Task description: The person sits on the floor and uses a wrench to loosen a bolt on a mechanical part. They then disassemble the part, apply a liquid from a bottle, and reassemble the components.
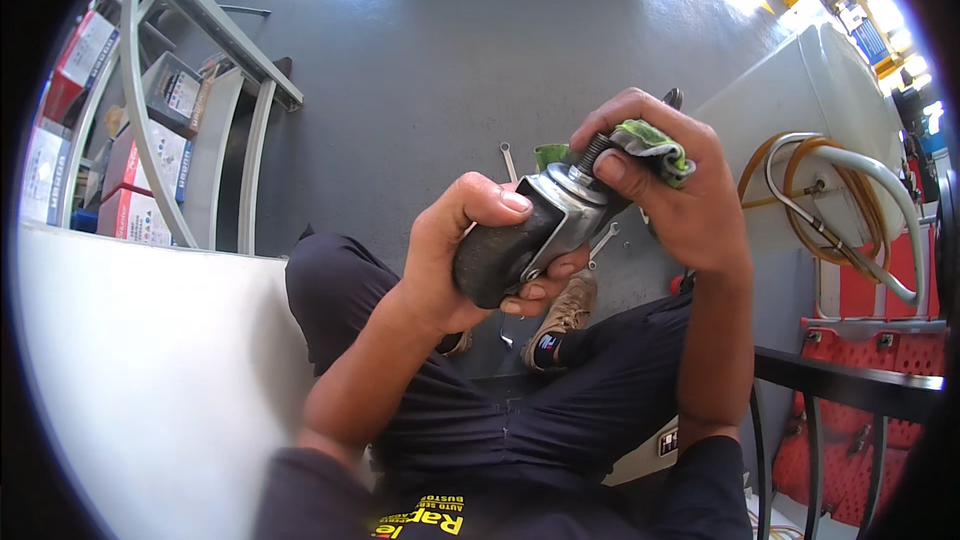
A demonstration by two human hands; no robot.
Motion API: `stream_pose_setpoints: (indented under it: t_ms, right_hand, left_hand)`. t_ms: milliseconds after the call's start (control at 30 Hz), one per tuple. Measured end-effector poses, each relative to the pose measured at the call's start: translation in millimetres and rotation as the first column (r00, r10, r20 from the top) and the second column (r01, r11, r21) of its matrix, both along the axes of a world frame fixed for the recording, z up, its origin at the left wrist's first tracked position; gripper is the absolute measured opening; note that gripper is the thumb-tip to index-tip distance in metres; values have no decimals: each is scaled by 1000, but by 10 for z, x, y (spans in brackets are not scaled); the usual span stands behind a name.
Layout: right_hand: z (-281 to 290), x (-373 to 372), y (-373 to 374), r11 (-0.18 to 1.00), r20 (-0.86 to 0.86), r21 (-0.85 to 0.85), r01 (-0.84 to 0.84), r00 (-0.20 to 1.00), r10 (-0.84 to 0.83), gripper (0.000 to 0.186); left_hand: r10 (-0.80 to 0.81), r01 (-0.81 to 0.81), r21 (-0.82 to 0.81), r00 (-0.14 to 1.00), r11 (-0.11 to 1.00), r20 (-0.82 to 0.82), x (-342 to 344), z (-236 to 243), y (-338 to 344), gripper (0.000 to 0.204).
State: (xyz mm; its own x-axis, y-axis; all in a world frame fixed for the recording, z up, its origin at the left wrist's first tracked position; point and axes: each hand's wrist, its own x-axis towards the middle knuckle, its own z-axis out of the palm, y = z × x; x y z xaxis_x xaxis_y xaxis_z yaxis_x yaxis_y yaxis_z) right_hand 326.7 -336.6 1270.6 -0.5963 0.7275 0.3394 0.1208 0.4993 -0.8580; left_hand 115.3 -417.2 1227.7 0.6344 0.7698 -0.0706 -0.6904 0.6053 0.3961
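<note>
My left hand (432,250) is wrapped round a caster wheel (495,252) with a black tyre and a shiny metal fork. Its thumb presses on the wheel's upper side and its fingers curl underneath. The caster is tilted, with its threaded stem (596,151) pointing up and to the right. At the stem, my right hand (695,202) grips a green and grey cloth (652,146) between thumb and fingers. The cloth lies against the stem's upper part. The stem's tip is hidden behind the fingers and the cloth.
Wrenches (604,240) lie on the grey floor (400,90) beyond and below my hands. Left are a white panel (150,340) and a metal rack (215,20) with boxes. A white tank (800,90), coiled hose (775,165) and black rail (850,380) stand right.
</note>
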Motion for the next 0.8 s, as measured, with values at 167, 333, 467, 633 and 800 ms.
stream_pose_setpoints:
  t_ms: [167,333,467,633,800]
  right_hand:
    - [-579,298,261,1000,33,-20,-2,999,3,21]
    - [-956,537,513,977,215,-162,138,971,-102,25]
    - [-1224,778,724,988,66,-146,57,997,-48,24]
    - [-1371,983,899,985,10,-171,4,1000,-3,31]
    - [-1401,974,917,952,172,-258,164,978,-122,47]
  left_hand:
    - [-58,58,19,998,998,0,328,-598,250,55]
    - [-75,79,-72,996,994,58,638,-1054,567,57]
    - [-84,93,-84,991,992,105,841,-1303,767,59]
    - [-114,156,-185,968,970,222,1022,-1388,892,64]
    - [-112,160,-191,964,968,239,1101,-1490,930,65]
